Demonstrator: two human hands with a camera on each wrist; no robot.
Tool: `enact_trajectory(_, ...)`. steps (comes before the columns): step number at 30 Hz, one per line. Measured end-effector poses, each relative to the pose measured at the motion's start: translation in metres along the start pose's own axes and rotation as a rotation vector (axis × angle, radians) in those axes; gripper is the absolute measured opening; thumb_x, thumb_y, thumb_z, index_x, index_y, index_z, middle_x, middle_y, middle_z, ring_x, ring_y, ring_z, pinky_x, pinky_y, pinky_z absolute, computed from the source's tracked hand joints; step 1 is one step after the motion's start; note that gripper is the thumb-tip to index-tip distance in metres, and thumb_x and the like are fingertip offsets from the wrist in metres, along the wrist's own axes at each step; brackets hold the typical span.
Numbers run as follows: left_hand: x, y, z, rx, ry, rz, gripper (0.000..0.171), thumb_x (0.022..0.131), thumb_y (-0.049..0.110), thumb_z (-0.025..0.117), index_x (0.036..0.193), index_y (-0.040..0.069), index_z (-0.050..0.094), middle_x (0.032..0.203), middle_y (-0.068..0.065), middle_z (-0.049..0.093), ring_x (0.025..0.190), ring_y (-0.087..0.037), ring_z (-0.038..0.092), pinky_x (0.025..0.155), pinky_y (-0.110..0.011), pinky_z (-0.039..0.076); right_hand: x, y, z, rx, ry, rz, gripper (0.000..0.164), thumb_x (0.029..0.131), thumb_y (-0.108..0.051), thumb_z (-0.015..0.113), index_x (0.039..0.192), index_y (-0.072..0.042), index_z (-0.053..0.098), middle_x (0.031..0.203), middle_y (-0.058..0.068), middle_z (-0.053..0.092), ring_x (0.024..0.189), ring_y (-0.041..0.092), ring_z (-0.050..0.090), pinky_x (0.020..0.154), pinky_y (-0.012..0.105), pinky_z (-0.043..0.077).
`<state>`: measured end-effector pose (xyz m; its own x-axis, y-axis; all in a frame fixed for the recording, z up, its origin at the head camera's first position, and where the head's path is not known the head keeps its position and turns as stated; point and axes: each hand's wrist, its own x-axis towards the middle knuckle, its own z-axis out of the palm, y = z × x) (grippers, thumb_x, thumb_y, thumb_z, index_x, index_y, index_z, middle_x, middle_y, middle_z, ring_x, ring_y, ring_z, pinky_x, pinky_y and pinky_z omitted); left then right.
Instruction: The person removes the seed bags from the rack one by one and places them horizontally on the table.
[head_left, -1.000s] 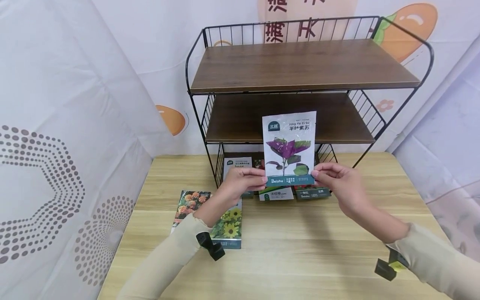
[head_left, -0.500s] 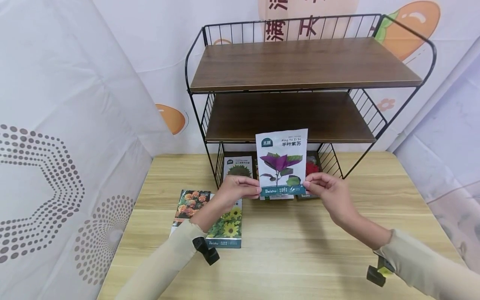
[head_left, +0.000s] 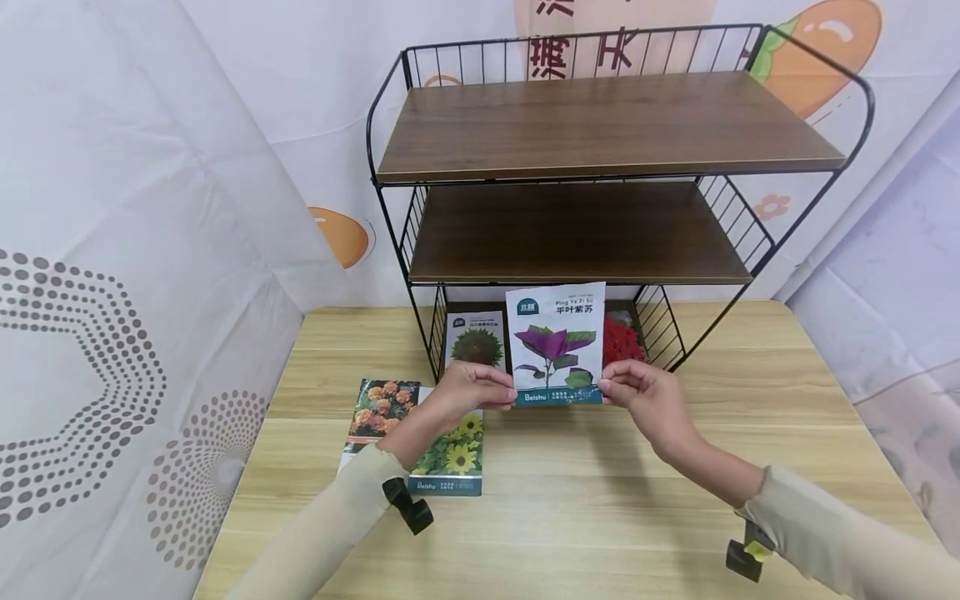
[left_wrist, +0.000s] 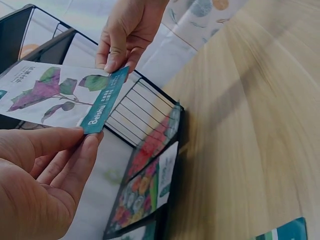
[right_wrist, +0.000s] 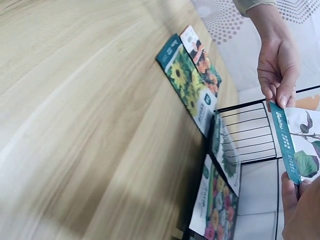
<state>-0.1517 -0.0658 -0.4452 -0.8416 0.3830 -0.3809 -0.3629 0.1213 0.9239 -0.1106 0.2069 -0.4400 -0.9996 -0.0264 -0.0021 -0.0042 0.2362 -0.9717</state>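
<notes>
A white seed packet (head_left: 558, 346) with a purple-leaved plant and a teal bottom band is held upright, its top edge just below the middle shelf's front edge. My left hand (head_left: 461, 396) pinches its lower left corner between thumb and fingers. At the lower right corner, my right hand (head_left: 652, 404) pinches it likewise. Behind it on the bottom shelf stand a packet with a dark green flower head (head_left: 476, 340) and a red-flowered packet (head_left: 622, 340). Between these is a packet of multicoloured flowers (left_wrist: 137, 195), hidden in the head view but visible in both wrist views.
A black wire rack with a brown top shelf (head_left: 607, 125) and middle shelf (head_left: 577, 233) stands at the back of the wooden table (head_left: 570, 533). Left of the rack's front lie an orange-flowered packet (head_left: 382, 408) and a yellow-flowered packet (head_left: 461, 458), partly behind my left arm.
Both hands have lowered the purple-leaved seed packet and shifted it slightly left. It has dropped from in front of the middle shelf to in front of the bottom one, uncovering more of the red-flowered packet.
</notes>
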Motion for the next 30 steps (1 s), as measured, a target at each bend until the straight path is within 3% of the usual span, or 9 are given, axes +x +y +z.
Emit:
enact_trajectory(5,0.001,-0.007,-0.001,0.021,-0.002,-0.03,0.023,0.078,0.005,0.074,0.099,-0.002,0.068,0.087,-0.012,0.073,0.081,-0.023,0.071,0.082,-0.035,0.06,-0.002,0.009,0.003,-0.009,-0.015,0.007,0.013,0.086,-0.001,0.065,0.093,0.009,0.061,0.084,0.022,0.064,0.069,0.011,0.065,0.066,0.024,0.061)
enact_trajectory(13,0.003,-0.016,-0.002,0.044,-0.004,-0.064,0.021,0.077,0.003,0.074,0.097,-0.003,0.068,0.083,-0.012,0.072,0.072,-0.017,0.07,0.08,-0.037,0.06,-0.004,0.019,0.008,0.002,-0.04,0.038,0.01,0.086,0.002,0.063,0.094,0.008,0.061,0.084,0.024,0.064,0.07,0.012,0.065,0.067,0.028,0.062)
enact_trajectory(18,0.004,-0.021,-0.003,0.066,0.001,-0.105,0.02,0.077,0.001,0.073,0.095,-0.003,0.069,0.082,-0.012,0.072,0.074,-0.02,0.071,0.085,-0.043,0.058,-0.005,0.025,0.013,-0.008,-0.069,0.108,0.011,0.086,0.003,0.063,0.095,0.008,0.061,0.084,0.023,0.065,0.072,0.019,0.067,0.067,0.026,0.061)
enact_trajectory(23,0.005,-0.029,-0.004,0.077,-0.014,-0.134,0.02,0.076,0.0,0.073,0.095,-0.004,0.068,0.082,-0.012,0.071,0.075,-0.022,0.071,0.086,-0.045,0.056,-0.009,0.032,0.017,0.007,-0.093,0.187,0.015,0.085,0.004,0.063,0.098,0.01,0.06,0.083,0.021,0.066,0.071,0.017,0.067,0.067,0.025,0.061)
enact_trajectory(30,0.004,-0.039,-0.008,0.093,-0.041,-0.202,0.018,0.075,-0.003,0.072,0.092,-0.004,0.068,0.09,-0.017,0.069,0.07,-0.019,0.07,0.08,-0.04,0.06,-0.014,0.041,0.022,0.034,-0.15,0.27,0.018,0.085,0.004,0.062,0.101,0.012,0.059,0.086,0.022,0.067,0.072,0.017,0.068,0.073,0.035,0.061)
